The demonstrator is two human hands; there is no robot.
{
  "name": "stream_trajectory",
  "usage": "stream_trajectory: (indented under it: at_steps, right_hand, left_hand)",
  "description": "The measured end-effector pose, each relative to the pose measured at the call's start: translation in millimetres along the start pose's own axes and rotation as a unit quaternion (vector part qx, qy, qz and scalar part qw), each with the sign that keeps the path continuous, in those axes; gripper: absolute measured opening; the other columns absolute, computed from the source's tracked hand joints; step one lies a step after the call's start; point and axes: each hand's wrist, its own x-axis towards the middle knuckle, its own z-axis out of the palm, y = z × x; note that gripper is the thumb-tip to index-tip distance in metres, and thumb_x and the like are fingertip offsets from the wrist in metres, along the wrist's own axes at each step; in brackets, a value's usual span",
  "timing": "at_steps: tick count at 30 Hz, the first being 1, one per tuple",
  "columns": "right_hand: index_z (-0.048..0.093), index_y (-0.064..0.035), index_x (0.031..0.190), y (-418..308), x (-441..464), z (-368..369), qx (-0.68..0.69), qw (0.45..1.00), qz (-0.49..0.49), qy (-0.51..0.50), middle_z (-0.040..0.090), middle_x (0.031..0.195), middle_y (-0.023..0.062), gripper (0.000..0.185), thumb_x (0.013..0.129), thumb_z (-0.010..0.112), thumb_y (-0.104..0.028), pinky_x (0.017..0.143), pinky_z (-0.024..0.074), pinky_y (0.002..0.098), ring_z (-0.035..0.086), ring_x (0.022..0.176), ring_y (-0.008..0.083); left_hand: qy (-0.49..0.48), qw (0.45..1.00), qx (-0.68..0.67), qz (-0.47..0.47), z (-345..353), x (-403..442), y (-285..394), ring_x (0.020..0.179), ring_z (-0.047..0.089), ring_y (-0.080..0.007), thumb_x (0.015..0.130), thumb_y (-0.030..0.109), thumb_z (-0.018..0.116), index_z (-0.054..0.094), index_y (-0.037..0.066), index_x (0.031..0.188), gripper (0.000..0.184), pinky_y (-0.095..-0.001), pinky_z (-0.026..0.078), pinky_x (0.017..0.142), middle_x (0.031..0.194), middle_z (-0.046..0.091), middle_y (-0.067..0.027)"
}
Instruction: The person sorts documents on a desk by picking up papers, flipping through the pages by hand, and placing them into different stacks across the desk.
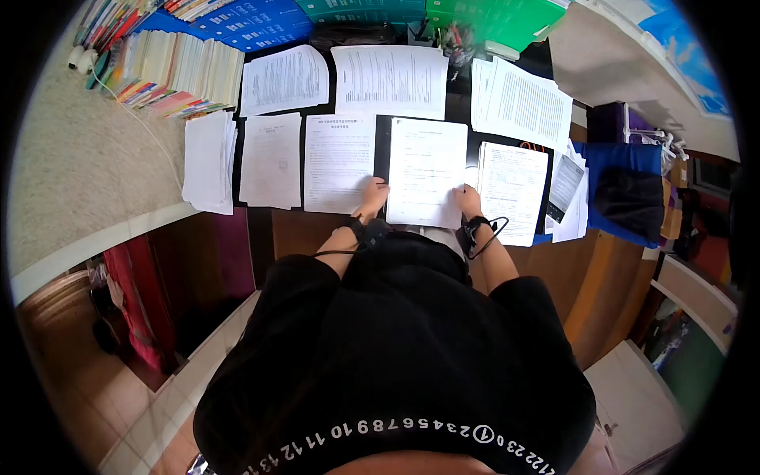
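A neat stack of printed paper (427, 170) lies in front of me on the dark desk, between my two hands. My left hand (373, 198) is closed at its left edge, with the fingers curled. A thin dark thing shows at those fingers, too small to make out. My right hand (468, 202) grips the stack's right edge, thumb on top. Left of the stack lies a printed sheet (339, 162). To its right is another thick pile of printed pages (514, 190). Both wrists wear black bands with cables.
More papers (390, 79) lie in rows across the desk. Rows of books (178, 67) stand at the back left, with blue boxes (265, 24) and green boxes (495, 24) behind. A phone (564, 190) rests on papers at right, near a blue chair (606, 178).
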Motion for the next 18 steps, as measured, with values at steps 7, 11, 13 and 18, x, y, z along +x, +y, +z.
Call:
stream_trajectory:
  at_steps: [7,11,13,18]
  right_hand:
    - [0.059,0.0047,0.097,-6.1,-3.9,-0.1,-0.054,0.998,0.018,0.004,0.063,0.092,0.0243,0.039,0.081,0.057,-0.031,0.076,0.0473,0.042,0.061,0.087,0.0386]
    - [0.056,0.0032,0.103,-14.9,-15.8,4.1,-0.116,0.989,0.073,0.054,0.064,0.09,0.0229,0.042,0.083,0.054,-0.033,0.076,0.0473,0.0429,0.061,0.087,0.0391]
    - [0.052,0.0016,0.109,-21.3,-26.7,-1.3,-0.124,0.984,0.101,0.075,0.065,0.09,0.0206,0.043,0.081,0.055,-0.03,0.076,0.0468,0.0436,0.061,0.087,0.0374]
    - [0.048,-0.0026,0.114,-40.9,-73.8,-0.8,-0.079,0.975,0.139,0.155,0.065,0.087,0.0164,0.043,0.08,0.056,-0.027,0.072,0.0472,0.0434,0.062,0.082,0.0353]
  left_hand:
    - [-0.066,0.986,-0.126,-0.083,-55.3,-49.3,7.4,0.093,0.06,-0.0201,0.087,0.016,0.054,0.046,0.002,0.118,0.035,-0.0278,0.043,0.072,0.104,0.059,-0.0134]
    - [-0.064,0.979,-0.186,-0.057,-109.2,-64.9,-6.1,0.093,0.06,-0.0175,0.087,0.019,0.055,0.049,0.004,0.114,0.032,-0.0269,0.042,0.075,0.101,0.06,-0.0086]
    - [-0.02,0.985,-0.17,-0.037,-150.8,-49.9,-35.2,0.092,0.059,-0.0159,0.087,0.019,0.056,0.053,0.005,0.109,0.026,-0.028,0.042,0.076,0.099,0.061,-0.0078]
    - [0.284,0.904,0.217,0.236,-312.9,-6.5,-107.4,0.096,0.057,-0.0247,0.085,0.015,0.058,0.056,-0.001,0.101,0.023,-0.034,0.043,0.086,0.1,0.06,-0.0114]
